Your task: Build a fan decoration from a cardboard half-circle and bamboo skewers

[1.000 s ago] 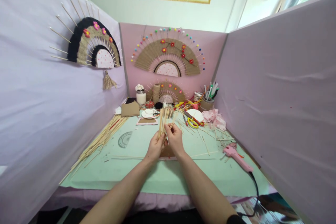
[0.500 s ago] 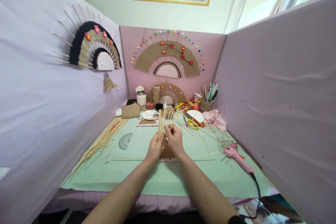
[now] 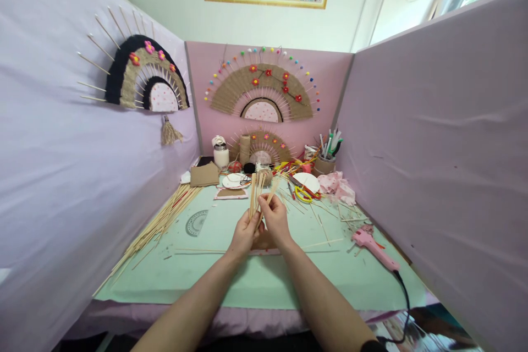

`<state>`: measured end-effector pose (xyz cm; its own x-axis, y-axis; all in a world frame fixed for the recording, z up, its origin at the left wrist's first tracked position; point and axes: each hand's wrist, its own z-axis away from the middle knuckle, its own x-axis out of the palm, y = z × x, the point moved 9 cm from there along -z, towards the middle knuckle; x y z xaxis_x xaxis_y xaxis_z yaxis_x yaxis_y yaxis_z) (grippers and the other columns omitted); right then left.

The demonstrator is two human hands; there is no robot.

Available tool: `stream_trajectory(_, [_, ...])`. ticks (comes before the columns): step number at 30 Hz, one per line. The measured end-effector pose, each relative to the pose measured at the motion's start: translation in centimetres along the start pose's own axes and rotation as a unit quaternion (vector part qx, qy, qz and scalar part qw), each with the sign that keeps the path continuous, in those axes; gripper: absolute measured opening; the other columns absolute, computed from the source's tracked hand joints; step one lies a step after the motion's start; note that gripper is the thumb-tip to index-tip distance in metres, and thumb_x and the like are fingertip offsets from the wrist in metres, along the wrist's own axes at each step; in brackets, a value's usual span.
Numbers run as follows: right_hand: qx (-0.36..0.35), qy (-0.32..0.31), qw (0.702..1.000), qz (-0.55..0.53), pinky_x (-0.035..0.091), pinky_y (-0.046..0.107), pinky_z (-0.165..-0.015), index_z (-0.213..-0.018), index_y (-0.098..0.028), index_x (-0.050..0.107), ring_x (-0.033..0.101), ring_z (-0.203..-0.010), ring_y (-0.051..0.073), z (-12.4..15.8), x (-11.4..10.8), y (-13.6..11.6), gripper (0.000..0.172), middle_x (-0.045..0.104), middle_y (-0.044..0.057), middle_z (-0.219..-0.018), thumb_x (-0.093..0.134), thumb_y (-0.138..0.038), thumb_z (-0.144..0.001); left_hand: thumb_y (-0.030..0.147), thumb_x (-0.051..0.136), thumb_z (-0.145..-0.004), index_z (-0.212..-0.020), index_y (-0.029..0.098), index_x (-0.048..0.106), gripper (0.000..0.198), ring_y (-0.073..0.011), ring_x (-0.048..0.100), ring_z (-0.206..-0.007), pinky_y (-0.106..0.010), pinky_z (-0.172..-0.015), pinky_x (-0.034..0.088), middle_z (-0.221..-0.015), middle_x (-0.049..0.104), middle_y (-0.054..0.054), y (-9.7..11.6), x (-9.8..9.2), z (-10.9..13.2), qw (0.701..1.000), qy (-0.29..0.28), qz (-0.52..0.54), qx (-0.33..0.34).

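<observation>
Thin wooden sticks (image 3: 253,193) stand upright in a bundle, their lower ends inside my left hand (image 3: 246,229), which is closed round them. Close beside it, my right hand (image 3: 274,216) pinches some of the sticks that lean to the right. Below both hands lies a brown cardboard piece (image 3: 264,241) with a pale dotted edge, partly hidden by my hands. A long stick (image 3: 198,251) lies to its left and another stick (image 3: 322,243) to its right.
Many long sticks (image 3: 159,225) lie along the table's left side, near a printed protractor (image 3: 197,223). A pink glue gun (image 3: 376,247) with a cord rests at the right. Yellow-handled scissors (image 3: 303,194), a white plate (image 3: 306,182) and loose yarn are behind.
The sticks in my right fingers have shifted slightly and now sit closer together, leaning right. My left hand keeps its hold. The view has moved a little.
</observation>
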<state>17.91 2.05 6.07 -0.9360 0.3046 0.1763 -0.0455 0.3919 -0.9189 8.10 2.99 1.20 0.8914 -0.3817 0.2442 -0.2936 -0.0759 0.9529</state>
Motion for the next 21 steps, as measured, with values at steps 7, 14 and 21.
stream_trajectory(7, [-0.007,0.017,0.999,0.026,0.042,0.026,-0.058,-0.076,-0.019,0.060,0.051,-0.059,0.013,0.13,-0.30,-0.44,0.029,0.057,-0.002,-0.064,0.062,-0.048,-0.080,0.063,0.065,-0.077,-0.093,0.017,0.054,0.050,-0.0033,0.028,-0.038,-0.020,-0.039,0.017,-0.056,0.050,0.007,-0.25,0.16,-0.02,1.000,-0.005,0.013,-0.015])
stream_trajectory(14, [-0.023,0.017,0.999,0.043,0.041,0.027,-0.061,-0.077,-0.019,0.058,0.049,-0.061,0.014,0.05,-0.40,-0.19,0.027,0.055,-0.003,-0.066,0.060,-0.046,-0.082,0.063,0.067,-0.076,-0.089,0.016,0.055,0.050,-0.0030,0.030,-0.039,-0.020,-0.040,0.016,-0.058,0.052,0.006,-0.10,0.02,0.05,1.000,0.004,0.029,-0.013])
stream_trajectory(21, [-0.035,0.017,0.997,0.065,0.040,0.026,-0.063,-0.075,-0.020,0.052,0.048,-0.064,0.013,0.05,-0.50,-0.23,0.023,0.052,-0.004,-0.068,0.054,-0.041,-0.084,0.066,0.068,-0.073,-0.083,0.015,0.054,0.053,-0.0034,0.032,-0.041,-0.019,-0.040,0.017,-0.056,0.051,0.005,0.07,0.14,0.08,0.999,0.004,0.029,-0.017])
